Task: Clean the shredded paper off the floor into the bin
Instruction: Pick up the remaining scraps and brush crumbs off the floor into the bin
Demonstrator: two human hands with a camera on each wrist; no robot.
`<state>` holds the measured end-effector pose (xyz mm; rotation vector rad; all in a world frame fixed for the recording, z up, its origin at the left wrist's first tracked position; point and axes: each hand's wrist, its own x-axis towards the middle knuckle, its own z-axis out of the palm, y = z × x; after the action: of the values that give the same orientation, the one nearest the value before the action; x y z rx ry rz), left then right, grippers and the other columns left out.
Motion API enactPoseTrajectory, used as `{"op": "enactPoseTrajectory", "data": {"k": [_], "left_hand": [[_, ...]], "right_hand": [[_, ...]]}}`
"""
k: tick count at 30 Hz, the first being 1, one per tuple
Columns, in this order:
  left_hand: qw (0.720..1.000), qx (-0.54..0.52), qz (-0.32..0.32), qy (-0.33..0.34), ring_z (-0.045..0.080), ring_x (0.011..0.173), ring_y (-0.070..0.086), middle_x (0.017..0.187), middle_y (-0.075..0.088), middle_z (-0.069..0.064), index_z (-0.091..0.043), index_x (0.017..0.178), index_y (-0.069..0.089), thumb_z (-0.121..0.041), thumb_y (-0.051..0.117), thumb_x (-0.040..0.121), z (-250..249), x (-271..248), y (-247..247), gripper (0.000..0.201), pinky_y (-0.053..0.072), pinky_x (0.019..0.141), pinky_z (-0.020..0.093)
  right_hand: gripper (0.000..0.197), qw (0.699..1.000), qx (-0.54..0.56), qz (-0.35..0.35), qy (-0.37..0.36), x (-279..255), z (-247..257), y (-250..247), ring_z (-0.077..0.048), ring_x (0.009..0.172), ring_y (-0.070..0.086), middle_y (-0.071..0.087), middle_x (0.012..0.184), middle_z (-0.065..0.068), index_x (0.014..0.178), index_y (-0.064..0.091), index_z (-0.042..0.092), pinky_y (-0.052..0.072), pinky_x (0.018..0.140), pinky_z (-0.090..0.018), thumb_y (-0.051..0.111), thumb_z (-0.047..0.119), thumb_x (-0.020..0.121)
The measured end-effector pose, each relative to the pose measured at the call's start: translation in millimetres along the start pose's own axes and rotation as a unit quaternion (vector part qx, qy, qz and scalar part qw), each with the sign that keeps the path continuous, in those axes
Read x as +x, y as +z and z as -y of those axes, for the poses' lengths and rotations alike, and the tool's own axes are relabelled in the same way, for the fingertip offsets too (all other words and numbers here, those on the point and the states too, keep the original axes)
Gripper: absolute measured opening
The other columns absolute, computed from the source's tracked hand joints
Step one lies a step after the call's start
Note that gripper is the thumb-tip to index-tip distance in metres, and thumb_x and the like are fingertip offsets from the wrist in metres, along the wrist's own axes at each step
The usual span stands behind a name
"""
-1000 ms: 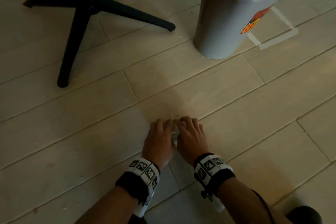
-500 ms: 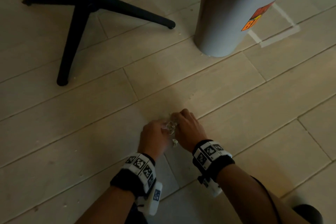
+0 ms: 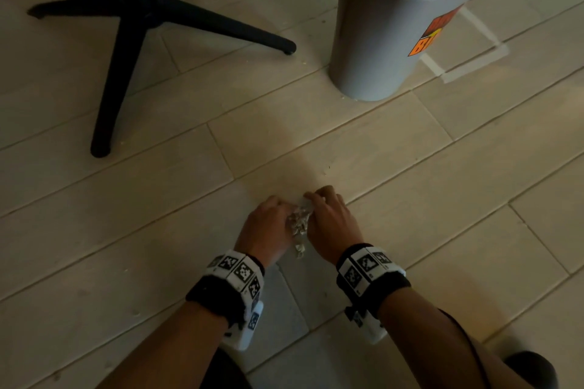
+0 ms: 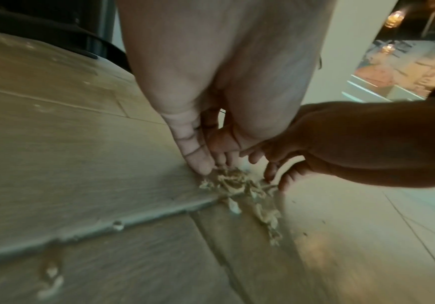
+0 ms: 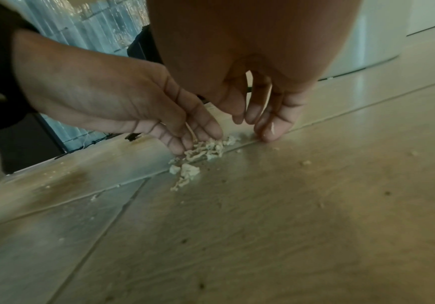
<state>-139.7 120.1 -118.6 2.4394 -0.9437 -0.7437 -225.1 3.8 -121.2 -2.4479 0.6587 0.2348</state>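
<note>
head view: a small heap of shredded paper [image 3: 298,224] is being raked together on the floor [image 3: 410,199] between the left hand [image 3: 265,227] and the right hand [image 3: 331,221], fingers relaxed and nearly straight, tips at the heap, nothing pinched. the gathering step seems underway; next, the heap would need scooping and carrying to the bin [image 3: 385,35], well apart.

Pale plank floor [image 3: 410,186] w/ shredded paper [image 3: 298,224], bin [image 3: 376,50], chair base [image 3: 132,12].
</note>
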Motion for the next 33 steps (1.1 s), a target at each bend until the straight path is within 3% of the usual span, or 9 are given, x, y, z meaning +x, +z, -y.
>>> {"op": "enactPoseTrajectory", "data": {"k": [5,8,11,16,18,22,25,28,33], "left_hand": [[0.993,0.026,-0.087,-0.081,0.032,0.104,0.062,0.113,0.064,0.011,-0.013,0.113,0.07,-0.009,0.049,0.09,23,14,-17,0.031,0.046,0.087,0.035],[0.995,0.019,-0.078,-0.063,0.032,0.101,0.063,0.111,0.065,0.01,-0.013,0.111,0.07,-0.008,0.051,0.088,21,4,-9,0.03,0.046,0.084,0.033],[0.999,-0.021,-0.035,-0.016,0.026,0.098,0.067,0.109,0.068,0.007,-0.016,0.112,0.073,-0.009,0.055,0.086,16,-11,1,0.032,0.052,0.087,0.033],[0.988,-0.056,-0.116,-0.086,0.028,0.093,0.068,0.098,0.073,0.009,-0.012,0.103,0.075,-0.005,0.048,0.081,37,-7,-16,0.036,0.054,0.087,0.037],[0.988,-0.05,-0.106,-0.099,0.028,0.095,0.067,0.101,0.072,0.01,-0.012,0.103,0.074,0.002,0.05,0.082,34,-4,-16,0.035,0.053,0.088,0.038],[0.997,-0.059,-0.023,-0.053,0.021,0.099,0.069,0.107,0.074,0.004,-0.018,0.107,0.075,-0.008,0.056,0.084,17,-9,1,0.032,0.054,0.092,0.035],[0.987,-0.116,-0.034,-0.105,0.015,0.097,0.07,0.103,0.076,-0.001,-0.018,0.107,0.075,-0.027,0.053,0.083,22,-15,-4,0.034,0.053,0.091,0.028],[0.974,-0.124,-0.082,-0.169,0.017,0.093,0.07,0.098,0.076,-0.002,-0.021,0.104,0.073,-0.014,0.053,0.087,41,-27,-8,0.027,0.054,0.087,0.029],[0.979,-0.123,-0.079,-0.14,0.02,0.101,0.069,0.108,0.074,0.002,-0.017,0.11,0.073,-0.013,0.052,0.092,29,-38,13,0.028,0.051,0.091,0.025]], "right_hand": [[0.041,1.0,-0.029,0.012,-0.005,2,-1,0,-0.032,0.112,0.051,0.052,0.127,-0.011,0.132,0.056,0.013,0.048,0.086,-0.04,0.044,0.01,0.093],[0.04,0.998,-0.022,0.048,-0.028,-5,0,4,-0.029,0.11,0.051,0.055,0.12,-0.007,0.127,0.06,0.016,0.049,0.085,-0.04,0.043,0.007,0.092],[0.037,0.999,0.034,0.028,-0.002,-5,-4,2,-0.031,0.108,0.056,0.057,0.116,-0.009,0.122,0.064,0.014,0.049,0.089,-0.039,0.041,0.008,0.094],[0.037,0.997,0.066,-0.002,0.051,-3,-13,-2,-0.034,0.11,0.057,0.057,0.118,-0.012,0.124,0.063,0.01,0.045,0.093,-0.036,0.04,0.009,0.095],[0.036,0.997,0.059,0.02,0.041,-6,-9,1,-0.034,0.109,0.057,0.056,0.116,-0.011,0.122,0.064,0.012,0.046,0.092,-0.037,0.041,0.009,0.094],[0.034,0.995,0.067,0.069,0.032,-7,2,2,-0.033,0.108,0.058,0.057,0.116,-0.01,0.12,0.065,0.014,0.045,0.091,-0.036,0.042,0.012,0.095],[0.035,0.993,0.089,0.046,0.065,-4,-1,-5,-0.033,0.11,0.058,0.058,0.118,-0.011,0.119,0.065,0.014,0.044,0.092,-0.034,0.041,0.011,0.094],[0.037,0.986,0.108,0.043,0.119,-4,-6,-13,-0.032,0.116,0.054,0.057,0.124,-0.011,0.121,0.063,0.015,0.041,0.094,-0.032,0.039,0.009,0.094],[0.045,0.984,0.08,0.124,0.103,-20,-5,-4,-0.033,0.112,0.054,0.049,0.121,-0.009,0.128,0.052,0.02,0.044,0.091,-0.033,0.061,0.018,0.084]]}}
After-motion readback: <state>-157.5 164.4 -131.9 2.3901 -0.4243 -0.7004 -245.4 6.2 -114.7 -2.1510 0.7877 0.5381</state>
